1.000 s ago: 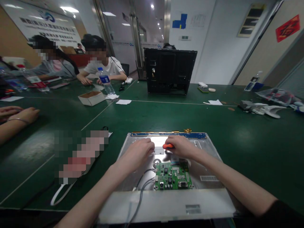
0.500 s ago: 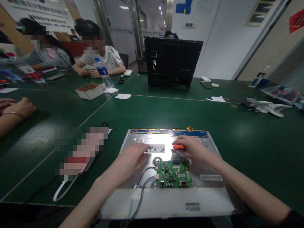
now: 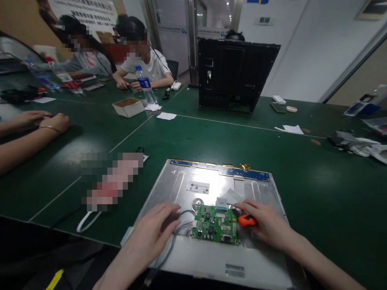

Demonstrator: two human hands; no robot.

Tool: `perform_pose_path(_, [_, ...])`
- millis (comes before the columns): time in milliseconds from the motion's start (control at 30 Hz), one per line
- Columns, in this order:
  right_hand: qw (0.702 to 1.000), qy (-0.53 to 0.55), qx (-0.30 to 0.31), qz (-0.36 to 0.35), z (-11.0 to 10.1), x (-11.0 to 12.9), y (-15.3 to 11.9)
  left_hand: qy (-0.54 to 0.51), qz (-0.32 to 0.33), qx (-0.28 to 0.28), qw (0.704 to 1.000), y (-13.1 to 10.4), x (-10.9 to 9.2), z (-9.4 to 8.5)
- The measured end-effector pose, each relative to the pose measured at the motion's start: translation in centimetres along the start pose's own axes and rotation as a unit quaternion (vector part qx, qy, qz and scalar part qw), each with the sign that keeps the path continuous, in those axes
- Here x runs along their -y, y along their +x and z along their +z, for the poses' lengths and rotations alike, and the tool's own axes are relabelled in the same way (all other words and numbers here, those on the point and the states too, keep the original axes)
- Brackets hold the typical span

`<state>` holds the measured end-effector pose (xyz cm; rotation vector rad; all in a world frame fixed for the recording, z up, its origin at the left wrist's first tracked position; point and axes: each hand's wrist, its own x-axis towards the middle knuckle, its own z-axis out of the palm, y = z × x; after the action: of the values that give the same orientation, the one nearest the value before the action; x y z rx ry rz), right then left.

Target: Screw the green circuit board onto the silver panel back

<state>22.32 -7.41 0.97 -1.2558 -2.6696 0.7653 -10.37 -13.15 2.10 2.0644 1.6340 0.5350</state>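
Observation:
A metal display panel (image 3: 193,249) lies in front of me, with a green circuit board (image 3: 216,225) on its near half and a blue strip board (image 3: 220,169) along its far edge. My left hand (image 3: 159,225) is beside the grey cables (image 3: 177,235) left of the green board, fingers apart, holding nothing visible. In my right hand (image 3: 266,221) is an orange-handled tool (image 3: 247,220), at the board's right edge. Several small screws sit on a white label (image 3: 198,187) beyond the board.
A pink blurred item (image 3: 117,177) with a white strap lies left of the panel. Farther off are a small box (image 3: 129,107), a bottle (image 3: 146,84) and an upright black panel (image 3: 236,74). Another person's hands (image 3: 54,121) rest at the left; more people sit beyond.
Both hands have moved back toward the near side of the panel, away from the screw label. The orange tool has gone with my right hand, and the view has shifted left.

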Motion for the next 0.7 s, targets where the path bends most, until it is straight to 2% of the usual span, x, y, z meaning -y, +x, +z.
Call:
perform_pose_path(100, [0.999,-0.029,0.026,-0.008,0.6,0.3,-0.5,-0.006,-0.016,-0.001,1.0,-0.5,-0.5,1.0])
perform_pose_path(200, [0.995,-0.082,0.025,-0.048,1.3,0.4,-0.8,0.001,-0.023,-0.023,0.999,-0.8,-0.7,1.8])
perform_pose_path(267, [0.985,-0.136,-0.005,-0.11,1.5,0.5,-0.8,0.006,-0.016,-0.037,0.999,-0.9,-0.9,2.2])
perform_pose_path(367, [0.949,-0.212,-0.057,-0.228,1.6,0.6,-0.8,0.018,0.001,-0.041,0.999,-0.8,-1.3,2.4])
perform_pose_path(433, [0.928,-0.238,-0.076,-0.276,1.5,0.7,-0.7,0.026,0.015,-0.034,0.999,-0.6,-1.5,2.3])
perform_pose_path(533, [0.916,-0.255,-0.096,-0.294,1.5,0.7,-0.7,0.038,0.029,-0.008,0.999,-0.3,-1.7,1.9])
perform_pose_path(700, [0.919,-0.256,-0.121,-0.273,1.9,0.7,-0.9,0.056,0.058,0.051,0.995,0.3,-1.3,1.0])
